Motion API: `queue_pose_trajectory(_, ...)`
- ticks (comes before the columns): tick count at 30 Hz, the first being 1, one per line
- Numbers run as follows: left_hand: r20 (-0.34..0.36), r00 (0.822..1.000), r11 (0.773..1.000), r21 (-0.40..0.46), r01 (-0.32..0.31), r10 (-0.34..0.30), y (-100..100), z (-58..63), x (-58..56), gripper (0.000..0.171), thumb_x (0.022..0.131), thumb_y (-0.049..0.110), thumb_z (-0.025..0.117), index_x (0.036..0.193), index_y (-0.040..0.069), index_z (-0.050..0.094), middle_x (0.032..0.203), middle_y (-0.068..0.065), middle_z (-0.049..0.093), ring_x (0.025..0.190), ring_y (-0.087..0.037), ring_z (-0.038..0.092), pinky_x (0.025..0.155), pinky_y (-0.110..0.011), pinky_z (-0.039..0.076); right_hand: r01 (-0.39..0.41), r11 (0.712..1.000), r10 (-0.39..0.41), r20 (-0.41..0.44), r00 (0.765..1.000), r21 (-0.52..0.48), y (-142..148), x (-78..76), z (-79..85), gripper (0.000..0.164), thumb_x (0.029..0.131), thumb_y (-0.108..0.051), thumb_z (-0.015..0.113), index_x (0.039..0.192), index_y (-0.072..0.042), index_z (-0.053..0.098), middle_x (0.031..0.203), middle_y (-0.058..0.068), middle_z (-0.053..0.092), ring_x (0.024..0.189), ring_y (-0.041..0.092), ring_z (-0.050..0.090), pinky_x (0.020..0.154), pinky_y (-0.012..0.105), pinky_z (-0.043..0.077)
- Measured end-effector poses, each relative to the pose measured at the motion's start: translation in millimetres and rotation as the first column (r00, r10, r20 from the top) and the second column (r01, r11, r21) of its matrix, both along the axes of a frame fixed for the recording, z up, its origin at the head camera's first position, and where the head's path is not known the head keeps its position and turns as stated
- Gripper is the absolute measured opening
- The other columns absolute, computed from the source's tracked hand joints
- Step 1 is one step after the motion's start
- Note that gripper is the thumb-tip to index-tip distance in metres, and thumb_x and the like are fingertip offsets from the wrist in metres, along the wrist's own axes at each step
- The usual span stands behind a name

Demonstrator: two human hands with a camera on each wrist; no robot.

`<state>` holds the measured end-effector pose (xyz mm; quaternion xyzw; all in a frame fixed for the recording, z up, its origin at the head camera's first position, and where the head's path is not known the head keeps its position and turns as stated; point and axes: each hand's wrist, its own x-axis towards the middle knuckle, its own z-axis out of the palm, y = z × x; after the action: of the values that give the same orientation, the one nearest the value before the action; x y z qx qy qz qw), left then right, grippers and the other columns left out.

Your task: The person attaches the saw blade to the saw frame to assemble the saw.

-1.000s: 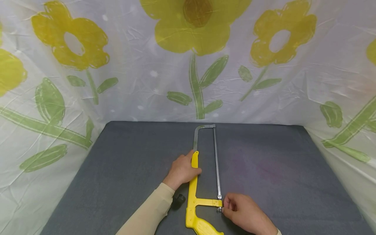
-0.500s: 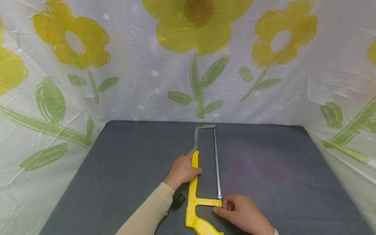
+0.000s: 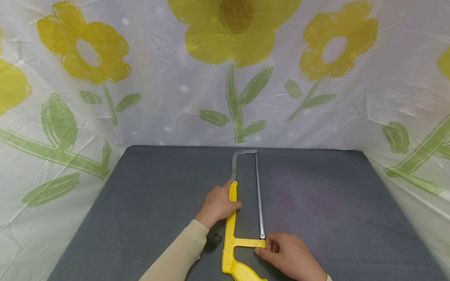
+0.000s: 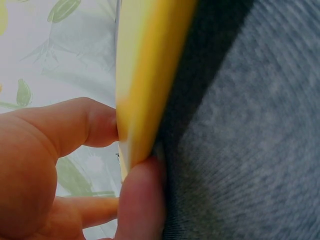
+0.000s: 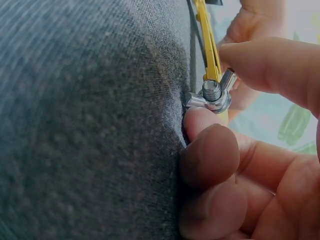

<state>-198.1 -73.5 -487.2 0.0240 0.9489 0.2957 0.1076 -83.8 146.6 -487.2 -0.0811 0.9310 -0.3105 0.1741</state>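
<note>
A hacksaw [image 3: 230,228] with a yellow frame and handle lies on the dark cloth, its silver blade [image 3: 259,195] running along the right side. My left hand [image 3: 217,203] grips the yellow back of the frame; thumb and a finger pinch it in the left wrist view. At the near blade end is my right hand [image 3: 291,255]. The right wrist view shows a metal wing nut [image 5: 196,101] on a threaded stud [image 5: 212,90], with the thumb on one wing and a fingertip against the other. In the head view the fingers hide this nut.
The dark grey cloth [image 3: 337,218] covers the work surface. White sheeting [image 3: 158,105] with yellow flowers rises at the back and both sides. A small black object [image 3: 215,238] shows beside the left sleeve, near the saw frame.
My right thumb has shifted left across the wing nut, which it now covers in the head view. My left hand and the hacksaw have stayed in place.
</note>
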Motion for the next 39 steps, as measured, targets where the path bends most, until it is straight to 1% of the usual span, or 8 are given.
queue_pose_trajectory(4, 0.001, 1.0, 1.0, 0.004, 0.0, 0.0, -0.3, -0.6, 0.8, 0.084, 0.083, 0.034, 0.073, 0.156, 0.014, 0.039, 0.116, -0.015, 0.061, 0.083, -0.023, 0.054, 0.066, -0.035, 0.051, 0.004, 1.0, -0.004, 0.016, 1.0, -0.002, 0.3, 0.6, -0.3, 0.038, 0.083, -0.06, 0.071, 0.068, -0.029, 0.057, 0.056, -0.012, 0.046, 0.049, 0.006, 0.041, 0.047, 0.024, 0.03)
queue_pose_trajectory(11, -0.001, 1.0, 1.0, 0.004, 0.002, -0.002, -0.7, -0.6, 1.3, 0.083, 0.083, 0.034, 0.073, 0.156, 0.013, 0.04, 0.117, -0.016, 0.061, 0.083, -0.024, 0.055, 0.066, -0.036, 0.051, -0.022, 0.999, 0.022, -0.008, 1.0, -0.023, 3.1, 1.0, -1.4, 0.036, 0.085, -0.059, 0.071, 0.069, -0.03, 0.057, 0.057, -0.014, 0.048, 0.05, 0.004, 0.041, 0.048, 0.023, 0.032)
queue_pose_trajectory(17, 0.007, 1.0, 1.0, 0.003, -0.001, 0.001, -0.5, -0.3, 1.3, 0.083, 0.083, 0.034, 0.072, 0.156, 0.014, 0.039, 0.118, -0.016, 0.061, 0.085, -0.024, 0.055, 0.068, -0.036, 0.051, -0.032, 0.997, 0.034, 0.022, 0.999, -0.064, 4.7, -0.8, -1.7, 0.031, 0.086, -0.053, 0.072, 0.071, -0.029, 0.059, 0.059, -0.014, 0.049, 0.051, 0.004, 0.042, 0.049, 0.023, 0.033)
queue_pose_trajectory(22, 0.002, 1.0, 1.0, 0.002, 0.004, -0.004, -0.3, 1.1, 1.4, 0.082, 0.083, 0.033, 0.073, 0.155, 0.013, 0.04, 0.116, -0.016, 0.061, 0.086, -0.025, 0.055, 0.07, -0.038, 0.052, -0.047, 0.995, 0.048, 0.004, 0.999, -0.091, 8.1, -0.8, -1.8, 0.028, 0.088, -0.048, 0.072, 0.072, -0.029, 0.059, 0.059, -0.015, 0.051, 0.051, 0.002, 0.042, 0.05, 0.022, 0.034)
queue_pose_trajectory(25, -0.001, 1.0, 1.0, 0.003, 0.007, -0.007, -0.2, 1.4, 1.3, 0.082, 0.083, 0.033, 0.073, 0.155, 0.012, 0.041, 0.114, -0.015, 0.061, 0.084, -0.025, 0.054, 0.068, -0.037, 0.051, -0.055, 0.992, 0.055, -0.004, 0.998, -0.112, 10.2, -0.9, -1.3, 0.024, 0.09, -0.042, 0.071, 0.073, -0.029, 0.06, 0.059, -0.015, 0.05, 0.051, 0.001, 0.042, 0.05, 0.022, 0.034)
queue_pose_trajectory(29, -0.005, 1.0, 1.0, 0.008, 0.011, -0.01, -0.2, 1.1, 0.8, 0.082, 0.083, 0.033, 0.073, 0.155, 0.012, 0.041, 0.112, -0.015, 0.061, 0.081, -0.024, 0.054, 0.064, -0.035, 0.049, -0.063, 0.99, 0.065, 0.013, 0.998, -0.124, 11.7, -1.6, -0.6, 0.02, 0.09, -0.036, 0.071, 0.074, -0.029, 0.061, 0.06, -0.014, 0.051, 0.051, 0.002, 0.042, 0.05, 0.022, 0.034)
queue_pose_trajectory(32, -0.008, 1.0, 1.0, 0.01, 0.007, -0.007, 0.0, 0.9, 0.5, 0.082, 0.082, 0.032, 0.073, 0.155, 0.011, 0.041, 0.111, -0.015, 0.061, 0.081, -0.024, 0.053, 0.063, -0.035, 0.049, -0.071, 0.99, 0.073, 0.017, 0.997, -0.122, 12.5, -2.1, -0.4, 0.02, 0.09, -0.037, 0.071, 0.075, -0.029, 0.061, 0.06, -0.014, 0.051, 0.051, 0.002, 0.042, 0.05, 0.022, 0.034)
queue_pose_trajectory(39, -0.016, 1.0, 1.0, 0.0, 0.005, -0.005, 0.5, 0.4, 0.5, 0.082, 0.082, 0.034, 0.073, 0.155, 0.011, 0.042, 0.115, -0.016, 0.062, 0.084, -0.025, 0.054, 0.066, -0.036, 0.05, -0.077, 0.99, 0.08, 0.021, 0.997, -0.12, 12.8, -3.3, -0.5, 0.02, 0.091, -0.037, 0.07, 0.075, -0.03, 0.061, 0.06, -0.015, 0.051, 0.051, 0.002, 0.042, 0.049, 0.022, 0.034)
